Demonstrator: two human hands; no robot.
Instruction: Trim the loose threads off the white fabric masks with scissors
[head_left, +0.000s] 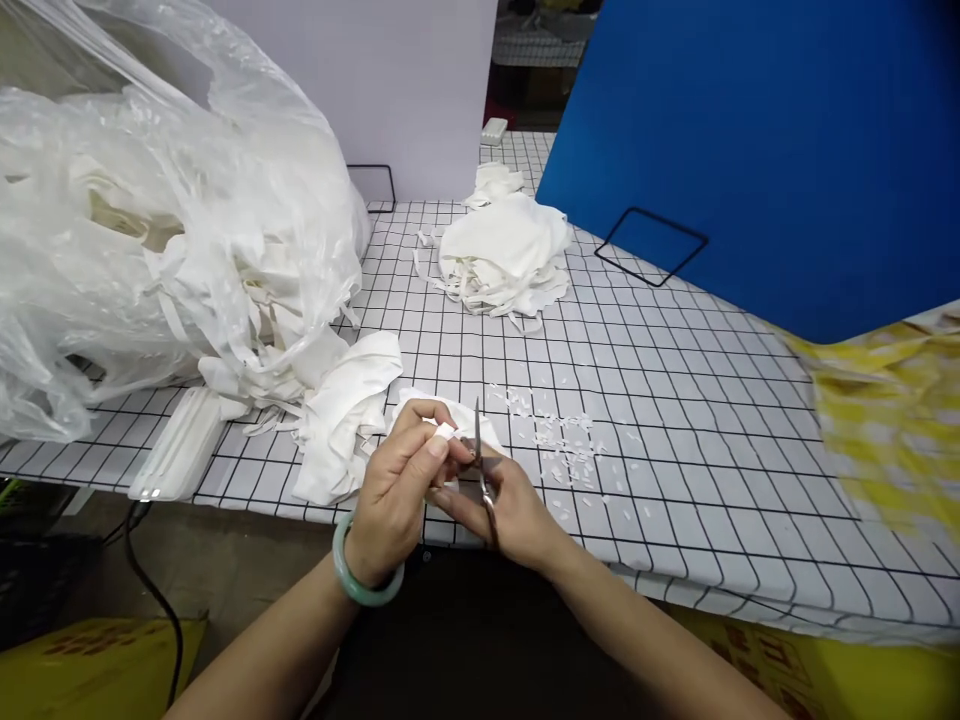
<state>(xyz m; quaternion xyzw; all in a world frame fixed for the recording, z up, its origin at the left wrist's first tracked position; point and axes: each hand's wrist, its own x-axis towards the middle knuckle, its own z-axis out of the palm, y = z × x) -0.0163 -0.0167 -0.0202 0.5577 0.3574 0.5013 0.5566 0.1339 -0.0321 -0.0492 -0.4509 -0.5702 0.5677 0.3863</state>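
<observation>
My left hand (409, 462) pinches a bit of white cloth (445, 431) between thumb and fingers. In my right hand (521, 505) is a pair of scissors (478, 440), its blade pointing up and away from me, close beside the left fingertips. The rest of the cloth spreads on the table behind my hands, partly hidden by them. Small white clippings (564, 445) lie scattered to the right of my hands. Just left of my left hand rests a crumpled white cloth piece (341, 425).
A stack of white cloth pieces (506, 250) lies further back on the checked tablecloth (675, 400). A large clear plastic bag (247, 150) with white cloth fills the left. A white power strip (180, 445), a blue panel (750, 150), a pale panel (405, 90) and yellow checked fabric (885, 420) surround the area.
</observation>
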